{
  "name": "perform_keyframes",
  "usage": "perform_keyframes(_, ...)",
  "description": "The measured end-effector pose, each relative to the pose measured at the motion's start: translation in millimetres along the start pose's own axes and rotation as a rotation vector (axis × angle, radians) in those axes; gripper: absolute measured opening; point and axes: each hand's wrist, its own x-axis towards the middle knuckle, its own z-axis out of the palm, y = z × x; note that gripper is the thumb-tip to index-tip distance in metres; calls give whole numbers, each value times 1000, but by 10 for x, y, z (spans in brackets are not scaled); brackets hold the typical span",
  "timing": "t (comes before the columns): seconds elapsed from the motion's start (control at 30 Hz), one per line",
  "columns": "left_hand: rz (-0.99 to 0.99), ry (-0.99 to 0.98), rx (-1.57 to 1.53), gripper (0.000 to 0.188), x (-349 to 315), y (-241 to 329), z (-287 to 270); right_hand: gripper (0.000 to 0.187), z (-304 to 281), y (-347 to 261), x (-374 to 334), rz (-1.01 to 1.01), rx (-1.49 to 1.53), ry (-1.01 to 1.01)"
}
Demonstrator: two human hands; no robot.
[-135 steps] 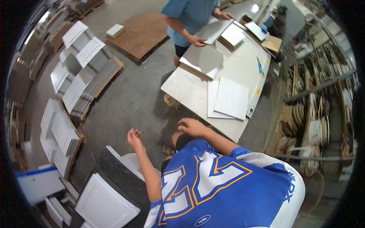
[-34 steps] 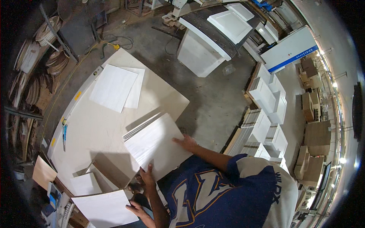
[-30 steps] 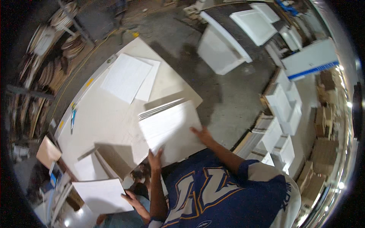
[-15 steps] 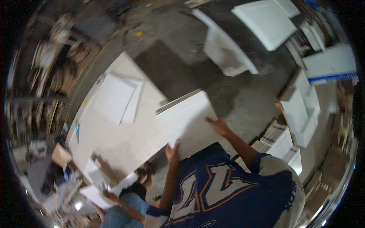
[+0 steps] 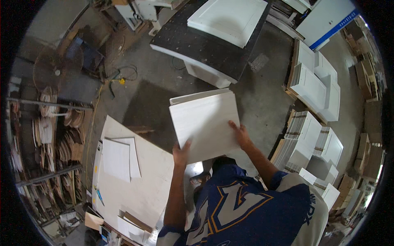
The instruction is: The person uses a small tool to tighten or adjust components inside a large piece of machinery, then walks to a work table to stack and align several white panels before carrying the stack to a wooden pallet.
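Observation:
A stack of several white rectangular panels [image 5: 207, 127] is held up in front of me, tilted, with its layered edges showing at the far side. My left hand [image 5: 181, 153] grips the stack's near left corner, thumb on top. On the right edge, my right hand [image 5: 240, 135] is closed the same way, thumb over the top panel and fingers hidden beneath. To the left lies the pale work table [image 5: 139, 197], bearing two loose white panels [image 5: 117, 160] that overlap. The held stack is clear of that table.
Ahead stands a black-topped table [image 5: 184, 39] with a white framed panel [image 5: 227, 20] on it. White panel stacks [image 5: 301, 137] and framed doors [image 5: 316, 88] line the right side. A rack of brown pieces [image 5: 61, 135] stands at left. A cable [image 5: 117, 76] lies on the floor.
My view has turned right, away from the pale table and toward the black-topped table. The panel stack has come off over the floor, still in both hands. The other person's hands have left view.

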Motion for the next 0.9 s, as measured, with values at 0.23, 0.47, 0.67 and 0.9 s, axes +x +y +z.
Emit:
perform_keyframes(0.23,64,-245,156,79,1525,594,1017,78,-605,-685,645,-121,411,34)
perform_keyframes(0.47,-204,-487,-186,85,2507,1006,1487,87,-769,-1179,1181,-49,576,62)
perform_keyframes(0.67,-261,-383,-667,80,1866,777,2087,82,-594,-1330,1757,-48,685,127)
perform_keyframes(0.9,-475,-297,-354,55,2283,1167,2754,86,-524,-1615,2189,-115,410,316)
